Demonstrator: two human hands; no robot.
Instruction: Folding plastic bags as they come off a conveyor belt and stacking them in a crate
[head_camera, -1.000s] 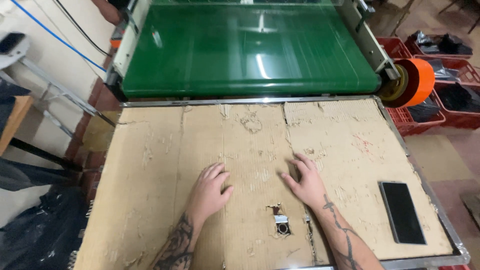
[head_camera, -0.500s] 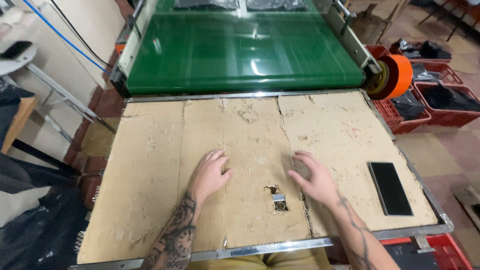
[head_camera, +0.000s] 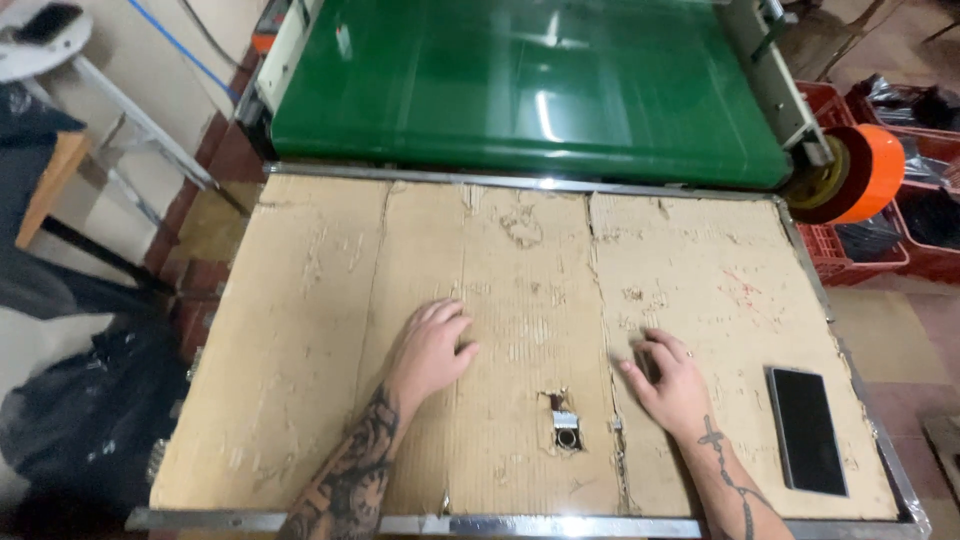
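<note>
My left hand (head_camera: 432, 347) lies flat, palm down, on the worn cardboard sheet (head_camera: 300, 330) that covers the metal-framed table. My right hand (head_camera: 672, 378) rests on the same cardboard to the right, fingers slightly curled and apart. Neither hand holds anything. Between them, nearer me, a small hole in the cardboard shows a metal fitting (head_camera: 565, 428). A black phone (head_camera: 806, 428) lies face up on the cardboard just right of my right hand.
A green conveyor belt (head_camera: 520, 90) runs beyond the table's far edge. An orange tape roll (head_camera: 860, 175) hangs at its right end. Red crates (head_camera: 880, 250) with dark items stand on the right. A dark bag (head_camera: 80, 420) and a wooden bench sit on the left.
The view has shifted slightly. My right hand has slid a little toward me and to the right; my left hand stays flat in nearly the same spot.
</note>
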